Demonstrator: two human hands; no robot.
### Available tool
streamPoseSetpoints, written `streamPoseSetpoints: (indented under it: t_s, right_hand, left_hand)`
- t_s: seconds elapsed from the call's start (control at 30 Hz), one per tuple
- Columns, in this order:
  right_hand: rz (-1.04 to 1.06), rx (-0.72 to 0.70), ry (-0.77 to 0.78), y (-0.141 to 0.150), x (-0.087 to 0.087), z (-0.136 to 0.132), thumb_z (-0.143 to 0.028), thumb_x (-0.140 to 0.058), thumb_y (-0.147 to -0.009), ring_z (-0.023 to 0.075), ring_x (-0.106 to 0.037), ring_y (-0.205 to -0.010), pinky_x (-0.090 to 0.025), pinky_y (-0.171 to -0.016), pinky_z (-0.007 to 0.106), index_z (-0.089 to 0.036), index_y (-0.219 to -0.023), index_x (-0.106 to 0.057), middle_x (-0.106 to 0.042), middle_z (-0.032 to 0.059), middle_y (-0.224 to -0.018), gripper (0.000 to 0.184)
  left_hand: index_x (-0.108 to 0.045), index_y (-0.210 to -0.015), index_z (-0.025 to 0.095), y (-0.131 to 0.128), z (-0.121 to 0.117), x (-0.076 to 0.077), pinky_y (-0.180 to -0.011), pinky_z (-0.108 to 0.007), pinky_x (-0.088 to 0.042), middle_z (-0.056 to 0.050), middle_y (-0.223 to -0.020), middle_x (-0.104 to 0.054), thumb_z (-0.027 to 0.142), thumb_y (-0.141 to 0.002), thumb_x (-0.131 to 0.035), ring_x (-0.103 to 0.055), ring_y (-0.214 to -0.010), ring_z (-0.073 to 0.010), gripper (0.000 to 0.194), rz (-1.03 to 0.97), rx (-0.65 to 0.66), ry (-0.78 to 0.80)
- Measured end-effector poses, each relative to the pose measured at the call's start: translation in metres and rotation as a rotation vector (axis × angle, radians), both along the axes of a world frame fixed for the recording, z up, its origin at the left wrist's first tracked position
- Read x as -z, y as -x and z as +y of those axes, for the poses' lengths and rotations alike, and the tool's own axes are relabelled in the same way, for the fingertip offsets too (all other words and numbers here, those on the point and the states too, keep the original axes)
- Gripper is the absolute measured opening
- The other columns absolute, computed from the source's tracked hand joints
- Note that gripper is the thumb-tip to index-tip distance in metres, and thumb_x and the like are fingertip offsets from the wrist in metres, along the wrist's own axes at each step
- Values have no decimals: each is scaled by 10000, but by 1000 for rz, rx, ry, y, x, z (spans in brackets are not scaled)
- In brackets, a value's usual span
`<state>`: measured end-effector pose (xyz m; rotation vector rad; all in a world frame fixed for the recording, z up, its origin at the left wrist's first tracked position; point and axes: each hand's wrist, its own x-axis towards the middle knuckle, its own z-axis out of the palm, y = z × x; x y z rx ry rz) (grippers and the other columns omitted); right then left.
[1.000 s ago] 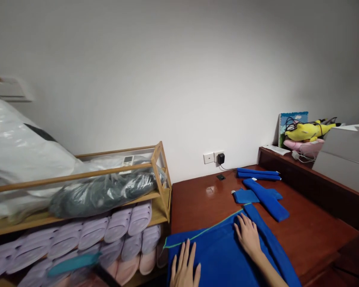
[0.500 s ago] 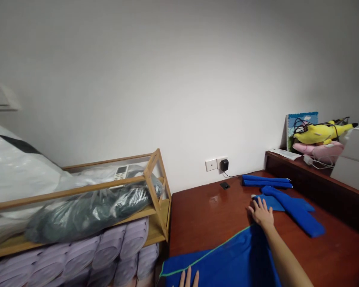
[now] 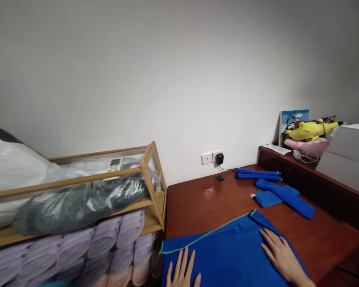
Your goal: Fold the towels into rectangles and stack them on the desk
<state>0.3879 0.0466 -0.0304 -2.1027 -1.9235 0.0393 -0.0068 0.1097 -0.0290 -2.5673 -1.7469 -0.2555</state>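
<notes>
A large blue cloth with a green stitched edge lies on the reddish-brown table, its near part cut off by the bottom of the view. On its left side my left hand rests flat with fingers spread. My right hand lies palm down on its right part, fingers stretched out, near the folded right edge. Beyond it are a small folded blue cloth with a white tag, a long folded blue cloth across it, and narrow folded blue cloths close to the wall.
A wooden rack stands left of the table, holding a plastic-wrapped dark bundle, a remote control and lilac slippers. On the raised ledge at right sit a yellow plush toy and white boxes. A black plug fills a wall socket.
My right hand reached out to the small folded cloths, which shifted right, then came back onto the large cloth. My left hand stayed on the large cloth. The view also moved slightly.
</notes>
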Motion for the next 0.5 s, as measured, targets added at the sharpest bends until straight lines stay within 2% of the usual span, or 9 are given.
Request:
streamPoseSetpoints:
  t_s: [0.07, 0.13, 0.2, 0.27, 0.33, 0.4, 0.5]
  right_hand:
    - [-79, 5, 25, -53, 5, -4, -537, -308, -887, 239, -331, -1344, -291, -1072, 517, -353, -1389, -336, -396, 18, -1446, 535]
    - [-179, 57, 39, -98, 9, -10, -515, -327, -870, 269, -305, -1354, -283, -1056, 554, -356, -1349, -413, -390, 17, -1448, 512]
    - [-274, 141, 48, -130, 11, -18, -439, -346, -849, 296, -317, -1345, -274, -1036, 585, -349, -1283, -508, -421, 35, -1430, 472]
    - [-349, 260, 54, -143, 9, -23, -321, -324, -827, 304, -356, -1322, -269, -1017, 602, -325, -1224, -573, -472, 65, -1394, 469]
    - [-402, 382, 25, -133, 3, -25, -235, -288, -809, 310, -390, -1299, -290, -990, 592, -262, -1188, -607, -490, 107, -1375, 496]
    - [-407, 414, -55, -100, -4, -25, -237, -276, -823, 316, -442, -1251, -335, -962, 541, -197, -1162, -618, -488, 145, -1369, 483]
    - [-277, 219, -180, -29, -10, -26, -372, -316, -878, 274, -534, -1125, -390, -926, 422, -206, -1121, -622, -577, 128, -1264, 424]
  left_hand:
    - [-286, -1390, 337, 3, 1, -6, -1053, -521, -303, -12, -1458, -325, 452, -886, -356, -330, -1336, -253, 522, -16, 37, 44]
    - [-264, -1397, 332, 5, -1, -9, -1064, -526, -288, -13, -1467, -303, 463, -893, -347, -306, -1346, -258, 527, -32, 44, 52]
    - [-261, -1398, 327, 5, -5, -11, -1072, -533, -272, -14, -1471, -294, 460, -894, -348, -293, -1352, -261, 528, -42, 46, 61]
    - [-270, -1400, 319, 7, -10, -12, -1077, -539, -258, -18, -1472, -292, 464, -895, -342, -287, -1355, -262, 530, -45, 45, 74]
    - [-284, -1402, 315, 11, -16, -13, -1081, -539, -249, -20, -1474, -297, 471, -895, -333, -288, -1355, -259, 533, -45, 37, 80]
    - [-317, -1399, 314, 15, -22, -15, -1080, -530, -257, -19, -1470, -325, 463, -888, -348, -309, -1348, -256, 533, -47, 29, 82]
    - [-425, -1361, 265, 20, -24, -23, -1059, -477, -316, -46, -1428, -426, 432, -876, -372, -385, -1306, -250, 516, -57, -1, 77]
